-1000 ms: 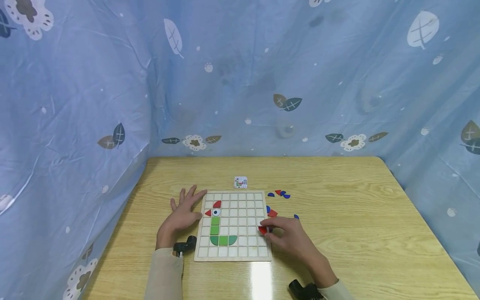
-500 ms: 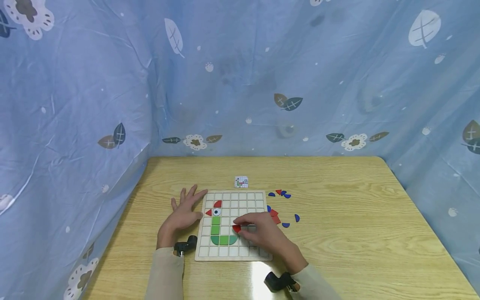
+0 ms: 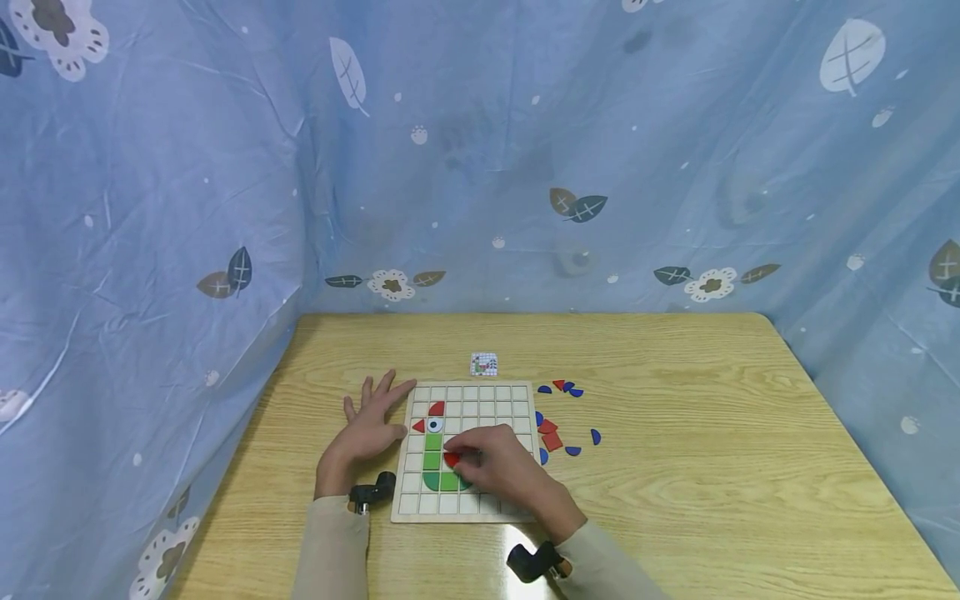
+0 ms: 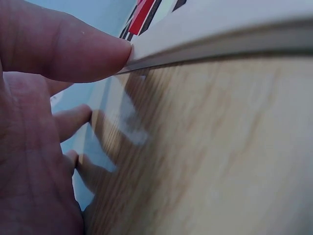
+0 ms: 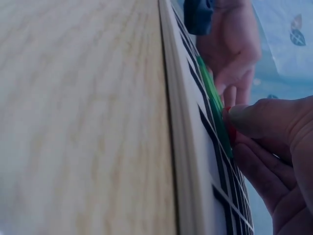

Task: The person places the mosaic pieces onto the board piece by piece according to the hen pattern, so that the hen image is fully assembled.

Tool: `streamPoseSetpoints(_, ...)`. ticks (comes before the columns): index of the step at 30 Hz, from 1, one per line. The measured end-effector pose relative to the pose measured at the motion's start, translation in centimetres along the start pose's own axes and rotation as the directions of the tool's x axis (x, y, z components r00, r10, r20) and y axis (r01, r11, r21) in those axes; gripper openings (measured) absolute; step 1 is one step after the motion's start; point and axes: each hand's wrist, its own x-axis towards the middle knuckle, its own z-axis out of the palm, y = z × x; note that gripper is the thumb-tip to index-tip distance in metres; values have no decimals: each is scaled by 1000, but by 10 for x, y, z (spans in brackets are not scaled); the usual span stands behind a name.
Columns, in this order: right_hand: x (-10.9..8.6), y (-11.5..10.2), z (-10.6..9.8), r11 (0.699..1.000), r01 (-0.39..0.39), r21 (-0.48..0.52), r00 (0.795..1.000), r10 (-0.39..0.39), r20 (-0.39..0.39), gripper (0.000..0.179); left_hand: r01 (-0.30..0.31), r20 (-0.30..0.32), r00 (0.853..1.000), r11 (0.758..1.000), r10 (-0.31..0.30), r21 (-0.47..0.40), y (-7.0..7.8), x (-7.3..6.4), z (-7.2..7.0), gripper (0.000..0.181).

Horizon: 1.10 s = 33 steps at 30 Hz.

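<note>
A wooden grid board (image 3: 420,518) lies on the table, bearing green squares (image 3: 432,442), green rounded corner pieces (image 3: 431,481), an eye piece (image 3: 435,425), a red triangle (image 3: 418,426) and a red quarter-round (image 3: 437,408). My right hand (image 3: 498,465) pinches a red round-edged puzzle piece (image 3: 451,459) between thumb and fingertips, close over the cells right of the green column. In the right wrist view that red piece (image 5: 231,126) sits beside the green ones. Fingers spread, my left hand (image 3: 367,433) rests at the board's left edge; its thumb (image 4: 93,54) touches the side in the left wrist view.
A small picture card (image 3: 483,364) lies behind the board. To the right are loose blue half-rounds (image 3: 573,451), a red square (image 3: 552,441) and a red triangle (image 3: 558,385). A blue patterned curtain (image 3: 480,167) hangs behind the table (image 3: 675,433).
My right hand has carried the red piece leftward from the board's right side to the cells beside the green column. My left hand has stayed in place.
</note>
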Motion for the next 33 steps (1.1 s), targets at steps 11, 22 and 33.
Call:
streamPoseSetpoints(11,4,-5,6,999,2,-39,1000,-3,-7,26,-6,0,1000,1000,6,-4,-1,0,-1,83)
streamPoseSetpoints(22,3,-6,8,999,-16,-51,1000,15,-24,21,-17,-12,1000,1000,16,-21,0,0,2,86)
streamPoseSetpoints(33,-34,17,-22,992,-88,90,990,97,-99,28,-16,-2,1000,1000,16,-17,-1,1,1,88)
